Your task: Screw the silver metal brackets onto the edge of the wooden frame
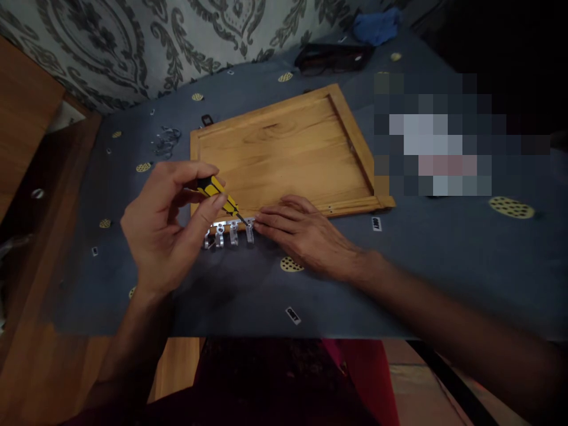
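My left hand (pixel 166 228) is closed round the yellow and black handle of a screwdriver (pixel 218 193). Its thin shaft slants down to the right, with the tip at a shiny metal hook rail (pixel 234 226). Several hooks on the rail point toward me. The rail lies along the near edge of a framed wooden panel (pixel 275 157), toward its left corner. My right hand (pixel 306 236) lies with fingers stretched out over that near edge, fingertips at the right end of the rail. Part of the rail's left end is hidden behind my left hand.
A blue patterned cloth (pixel 248 296) covers the table. Left of the panel lies a small clear plastic bundle (pixel 166 141). A dark case (pixel 335 59) and a crumpled blue cloth (pixel 377 26) are at the back, near the patterned wall. A blurred-out patch covers the right side.
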